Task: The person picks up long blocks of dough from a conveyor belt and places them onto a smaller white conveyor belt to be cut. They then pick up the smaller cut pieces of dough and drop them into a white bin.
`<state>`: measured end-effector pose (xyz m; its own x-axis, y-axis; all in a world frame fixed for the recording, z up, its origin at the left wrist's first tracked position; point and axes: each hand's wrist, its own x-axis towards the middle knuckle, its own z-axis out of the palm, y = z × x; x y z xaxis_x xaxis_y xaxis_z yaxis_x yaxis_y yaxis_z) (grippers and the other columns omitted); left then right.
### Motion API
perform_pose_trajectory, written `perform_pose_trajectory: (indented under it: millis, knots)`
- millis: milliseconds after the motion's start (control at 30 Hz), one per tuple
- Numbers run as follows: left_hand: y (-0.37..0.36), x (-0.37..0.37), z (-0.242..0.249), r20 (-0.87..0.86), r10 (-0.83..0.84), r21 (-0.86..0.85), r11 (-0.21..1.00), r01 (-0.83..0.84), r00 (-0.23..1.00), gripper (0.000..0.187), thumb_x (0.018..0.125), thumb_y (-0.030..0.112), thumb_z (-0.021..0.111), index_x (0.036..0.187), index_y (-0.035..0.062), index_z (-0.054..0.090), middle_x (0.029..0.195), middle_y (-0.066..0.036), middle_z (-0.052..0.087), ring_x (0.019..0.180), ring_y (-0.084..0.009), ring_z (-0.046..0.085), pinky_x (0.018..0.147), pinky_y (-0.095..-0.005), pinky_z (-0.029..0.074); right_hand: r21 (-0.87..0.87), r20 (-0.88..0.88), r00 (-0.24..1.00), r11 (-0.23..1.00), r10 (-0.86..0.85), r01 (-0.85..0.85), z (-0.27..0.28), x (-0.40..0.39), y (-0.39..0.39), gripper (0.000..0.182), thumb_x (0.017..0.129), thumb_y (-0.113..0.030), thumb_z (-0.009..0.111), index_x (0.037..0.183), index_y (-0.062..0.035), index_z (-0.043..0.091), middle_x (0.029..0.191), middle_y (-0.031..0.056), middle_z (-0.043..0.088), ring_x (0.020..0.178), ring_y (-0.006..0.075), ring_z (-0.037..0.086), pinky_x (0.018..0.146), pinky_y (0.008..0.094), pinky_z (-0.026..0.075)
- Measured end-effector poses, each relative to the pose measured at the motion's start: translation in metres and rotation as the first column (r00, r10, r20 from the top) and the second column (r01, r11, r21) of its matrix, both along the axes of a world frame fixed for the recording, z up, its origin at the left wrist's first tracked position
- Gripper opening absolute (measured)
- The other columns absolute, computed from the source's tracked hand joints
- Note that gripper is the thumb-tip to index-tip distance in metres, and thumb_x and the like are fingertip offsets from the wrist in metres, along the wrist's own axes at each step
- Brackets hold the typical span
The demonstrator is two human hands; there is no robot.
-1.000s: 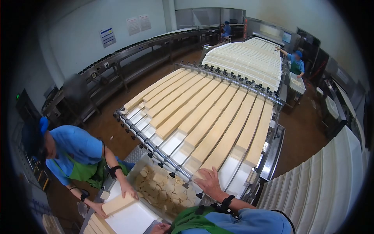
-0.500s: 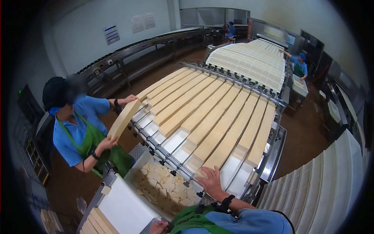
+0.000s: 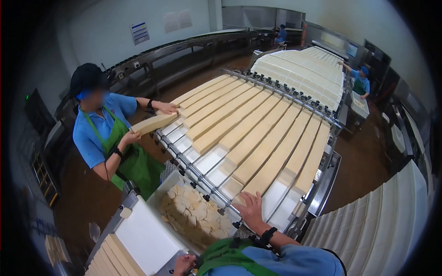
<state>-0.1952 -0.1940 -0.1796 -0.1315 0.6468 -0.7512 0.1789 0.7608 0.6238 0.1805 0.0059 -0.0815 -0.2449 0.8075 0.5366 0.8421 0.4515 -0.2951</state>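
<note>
Long rows of pale stacked sheets [image 3: 260,140] lie side by side in the lanes of a slanted conveyor [image 3: 209,165]. My right hand [image 3: 250,210], fingers spread, rests on the near end of one row at the conveyor's front edge. At the bottom, my left hand [image 3: 184,264] is beside the white board [image 3: 146,239], its fingers curled; whether it holds anything is hidden. A bin [image 3: 159,198] of broken pale pieces [image 3: 198,216] stands between the board and the conveyor.
At the left, a co-worker [image 3: 103,124] in a green apron holds a row of sheets [image 3: 154,123] with both hands. Another person [image 3: 361,80] works at the far right. Stacked white ridged sheets [image 3: 368,225] stand at the lower right. More rows [image 3: 113,257] lie lower left.
The co-worker's held row has swung from steeply slanted to nearly level, against the conveyor's left edge. The view has shifted slightly. My right hand stays on the row's end.
</note>
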Motion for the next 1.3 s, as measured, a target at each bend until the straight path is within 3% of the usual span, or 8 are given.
perform_pose_trajectory:
  millis: [67, 500, 633, 833, 933, 1000, 1133, 1300]
  knots:
    - [0.0, 0.017, 0.032, -0.074, -0.034, 0.07, 0.997, 0.039, 0.997, 0.031, 0.098, 0.031, 0.074, 0.093, 0.0011, 0.076, 0.065, -0.005, 0.07, 0.056, -0.0141, 0.066, 0.057, -0.0318, 0.056, -0.008, 0.038, 0.999, 1.0, 0.016, -0.016, -0.004, 0.001, 0.001, 0.028, 0.079, -0.016, 0.078, 0.106, -0.0237, 0.079, 0.13, 0.0089, 0.06, 0.134, 0.0299, 0.052, 0.117, 0.0655, 0.027]
    - [-0.015, 0.014, 0.029, 0.102, 0.016, 0.143, 0.989, -0.031, 0.995, 0.022, 0.102, 0.026, 0.07, 0.094, 0.0051, 0.068, 0.071, -0.001, 0.068, 0.062, -0.0111, 0.066, 0.062, -0.027, 0.054, -0.092, 0.245, 0.962, 0.99, 0.123, -0.104, 0.003, 0.004, 0.021, 0.013, 0.087, -0.02, 0.073, 0.099, -0.0217, 0.079, 0.139, 0.0081, 0.06, 0.139, 0.0305, 0.049, 0.121, 0.0698, 0.017]
    - [-0.029, 0.007, 0.034, 0.231, -0.006, 0.182, 0.983, -0.037, 0.973, 0.024, 0.102, 0.027, 0.071, 0.107, 0.0039, 0.068, 0.085, -0.001, 0.069, 0.075, -0.0105, 0.065, 0.071, -0.0274, 0.054, -0.376, 0.285, 0.942, 0.925, 0.175, -0.058, 0.005, 0.01, 0.028, 0.078, 0.091, -0.02, 0.068, 0.162, -0.0164, 0.034, 0.164, 0.0133, 0.038, 0.153, 0.0339, 0.032, 0.123, 0.0677, 0.013]
    - [-0.074, -0.029, 0.043, 0.249, 0.324, 0.243, 0.891, -0.383, 0.913, 0.022, 0.102, 0.026, 0.07, 0.108, 0.0047, 0.068, 0.084, 0.0, 0.068, 0.074, -0.0093, 0.063, 0.069, -0.0272, 0.052, -0.449, 0.437, 0.879, 0.893, 0.191, 0.029, 0.01, 0.002, 0.026, 0.069, 0.096, -0.026, 0.062, 0.159, -0.013, 0.038, 0.165, 0.0186, 0.031, 0.157, 0.0383, 0.02, 0.122, 0.0697, 0.011]
    - [-0.111, -0.046, 0.01, 0.207, 0.668, 0.338, 0.637, -0.693, 0.715, 0.023, 0.1, 0.025, 0.073, 0.107, 0.003, 0.068, 0.078, 0.0, 0.066, 0.07, -0.0097, 0.061, 0.065, -0.0298, 0.051, -0.344, 0.468, 0.879, 0.935, 0.09, 0.087, 0.01, -0.024, 0.024, 0.067, 0.098, -0.028, 0.063, 0.158, -0.009, 0.04, 0.163, 0.0235, 0.031, 0.157, 0.0405, 0.019, 0.12, 0.0717, 0.01]
    - [-0.119, -0.054, 0.011, -0.2, 0.938, 0.6, 0.347, -0.721, 0.284, 0.029, 0.095, 0.023, 0.076, 0.108, -0.0008, 0.066, 0.081, -0.005, 0.064, 0.072, -0.0153, 0.062, 0.068, -0.0334, 0.052, -0.158, 0.479, 0.871, 0.987, 0.111, -0.039, -0.003, -0.069, 0.033, 0.063, 0.098, -0.025, 0.063, 0.155, -0.0071, 0.044, 0.16, 0.0245, 0.034, 0.154, 0.0418, 0.025, 0.122, 0.0672, 0.014]
    - [-0.127, -0.073, 0.018, -0.542, 0.834, 0.688, 0.368, -0.626, -0.106, 0.066, 0.087, 0.023, 0.08, 0.139, -0.0031, 0.047, 0.129, -0.027, 0.044, 0.117, -0.0415, 0.051, 0.102, -0.0475, 0.044, -0.312, 0.133, 0.771, 0.765, 0.622, -0.563, -0.006, -0.203, 0.03, 0.053, 0.094, -0.016, 0.067, 0.144, -0.0021, 0.054, 0.151, 0.0244, 0.046, 0.144, 0.0426, 0.038, 0.12, 0.0574, 0.026]
    - [-0.12, -0.104, 0.017, -0.528, 0.847, 0.679, 0.38, -0.628, -0.059, 0.082, 0.078, 0.016, 0.087, 0.145, -0.004, 0.042, 0.131, -0.029, 0.038, 0.123, -0.0477, 0.046, 0.108, -0.0502, 0.041, -0.333, -0.176, 0.408, 0.336, 0.896, -0.881, -0.026, -0.431, -0.013, 0.043, 0.092, -0.015, 0.07, 0.132, 0.0, 0.063, 0.134, 0.0224, 0.059, 0.129, 0.0411, 0.05, 0.113, 0.0497, 0.037]
